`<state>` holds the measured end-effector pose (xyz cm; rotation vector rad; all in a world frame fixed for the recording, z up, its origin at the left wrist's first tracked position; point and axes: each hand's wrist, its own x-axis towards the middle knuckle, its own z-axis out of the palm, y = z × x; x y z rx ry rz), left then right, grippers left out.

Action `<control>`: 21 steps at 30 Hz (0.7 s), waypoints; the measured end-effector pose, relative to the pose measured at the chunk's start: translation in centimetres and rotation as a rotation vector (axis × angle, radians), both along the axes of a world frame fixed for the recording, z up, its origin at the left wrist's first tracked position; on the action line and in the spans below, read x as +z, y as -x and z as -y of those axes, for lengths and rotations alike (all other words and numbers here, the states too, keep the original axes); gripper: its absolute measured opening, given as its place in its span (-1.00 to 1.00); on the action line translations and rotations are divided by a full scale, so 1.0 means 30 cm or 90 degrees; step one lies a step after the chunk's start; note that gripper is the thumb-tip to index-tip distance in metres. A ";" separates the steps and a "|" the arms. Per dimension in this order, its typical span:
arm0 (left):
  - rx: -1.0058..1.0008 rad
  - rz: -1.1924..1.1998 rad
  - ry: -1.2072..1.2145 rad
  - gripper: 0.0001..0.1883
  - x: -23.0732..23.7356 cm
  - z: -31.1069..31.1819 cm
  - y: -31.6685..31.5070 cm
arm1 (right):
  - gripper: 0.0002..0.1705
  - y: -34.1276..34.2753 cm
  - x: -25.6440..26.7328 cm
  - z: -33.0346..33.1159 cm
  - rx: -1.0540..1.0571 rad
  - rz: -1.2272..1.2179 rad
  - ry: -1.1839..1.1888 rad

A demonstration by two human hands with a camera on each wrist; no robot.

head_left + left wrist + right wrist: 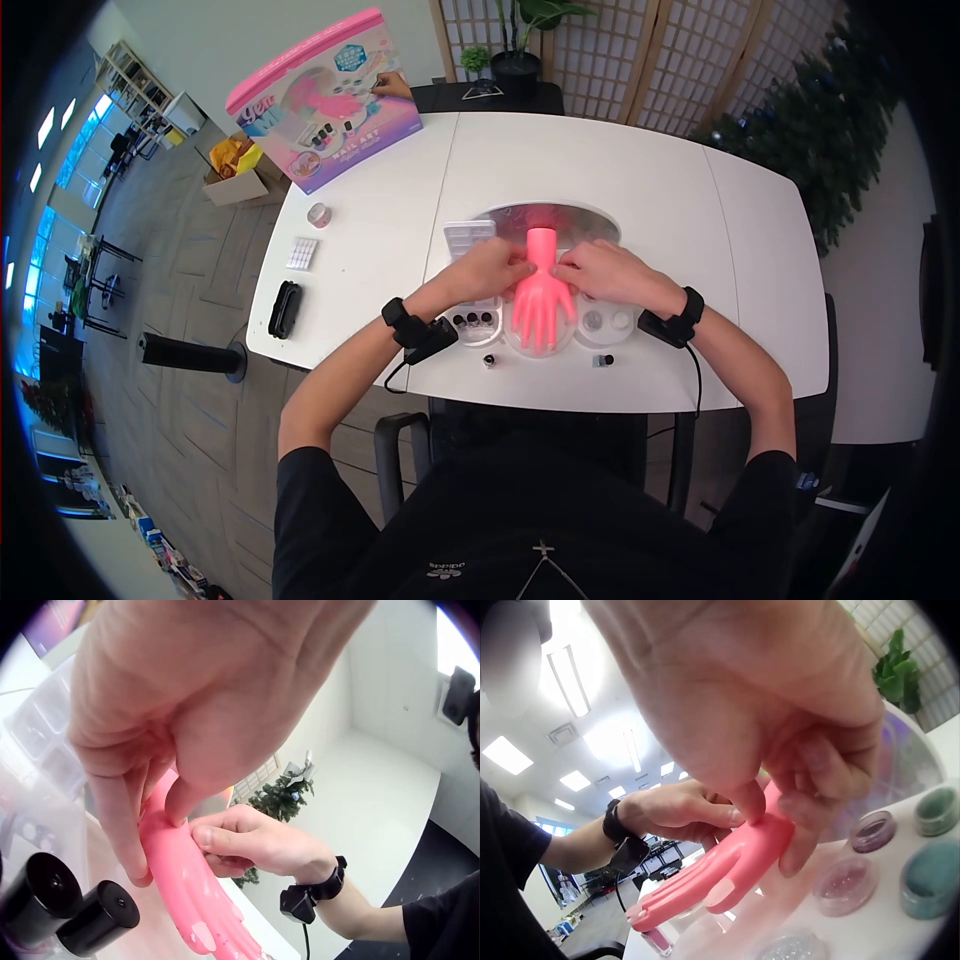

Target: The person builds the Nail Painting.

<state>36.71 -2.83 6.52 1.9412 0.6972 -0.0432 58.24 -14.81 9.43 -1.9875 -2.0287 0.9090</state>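
Observation:
A glossy pink plastic model hand (541, 305) lies palm-side hidden at the middle of the table, its fingers pointing toward the person. My left hand (487, 270) grips it near its wrist, thumb on top and fingers down the side in the left wrist view. From the other side my right hand (612, 272) holds the same part, with thumb on top and the other fingers bent along the edge. Black-capped polish bottles (97, 919) stand in a holder beside the left hand. Round pots of glitter (844, 885) sit beside the right hand.
Behind the model hand is an oval mirror (588, 222). A clear compartment box (468, 238) sits left of it. Two small bottles, one dark-capped (489, 361) and one lying down (602, 361), are near the front edge. A large toy box (330, 110) stands back left; a black case (285, 309) lies left.

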 end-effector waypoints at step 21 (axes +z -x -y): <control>0.416 0.156 -0.194 -0.63 0.215 0.052 0.633 | -0.61 -0.023 0.076 0.082 -0.070 -0.023 -0.146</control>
